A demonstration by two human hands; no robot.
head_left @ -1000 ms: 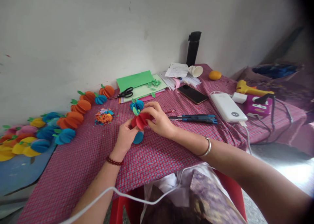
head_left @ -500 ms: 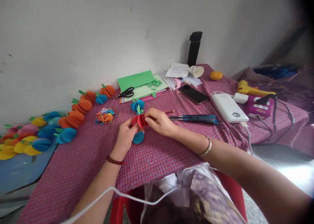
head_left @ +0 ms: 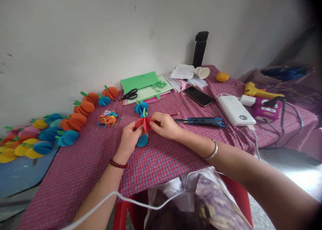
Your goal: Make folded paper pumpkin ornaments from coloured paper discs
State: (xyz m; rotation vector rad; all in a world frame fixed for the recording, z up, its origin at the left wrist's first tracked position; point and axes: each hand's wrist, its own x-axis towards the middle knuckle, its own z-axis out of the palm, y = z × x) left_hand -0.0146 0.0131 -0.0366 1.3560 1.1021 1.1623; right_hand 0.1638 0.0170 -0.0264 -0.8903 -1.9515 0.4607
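Note:
My left hand [head_left: 129,139] and my right hand [head_left: 164,125] both pinch a red folded-paper fruit [head_left: 143,123] with a green leaf on top, held just above the checked red tablecloth [head_left: 156,159]. A blue paper piece [head_left: 142,141] lies under my hands. Another blue paper fruit [head_left: 141,107] sits just behind the red one. Fingers of both hands are closed on the red paper.
Finished orange, blue and yellow paper fruits [head_left: 72,121] line the left edge. A heap of paper scraps [head_left: 107,119], scissors [head_left: 129,95], green paper sheets [head_left: 141,82], a phone [head_left: 198,96], a blue cutter [head_left: 203,122], a power bank [head_left: 236,110], a glue gun [head_left: 259,93] and a black flask [head_left: 200,48] lie around.
My right hand has shifted down and slightly right along the red paper fruit, whose green leaf now stands up on top. The left hand has hardly moved.

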